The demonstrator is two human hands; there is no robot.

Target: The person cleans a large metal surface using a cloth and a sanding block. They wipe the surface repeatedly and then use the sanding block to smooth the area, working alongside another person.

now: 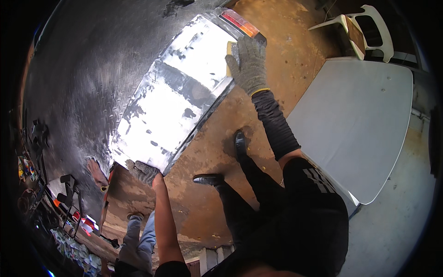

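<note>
A grey knit glove with a yellow cuff covers my right hand (250, 64). It presses a yellow-edged sanding block (229, 48) against the upper right edge of a vehicle panel (150, 117); the palm hides part of the block. White and dark grey patches cover the panel. Just above my right hand, a red and orange tail light (240, 23) is set into the panel's end. My left hand (144, 172), also in a grey glove, lies on the panel's lower corner, fingers stretched out and holding nothing.
Dark textured metal (87, 78) extends to the left, bearing a brownish glove (97, 174); whether a hand fills it I cannot tell. Another person's jeans (138, 237) show at lower left. A large grey panel (355, 124) and a white plastic chair (380, 32) stand right.
</note>
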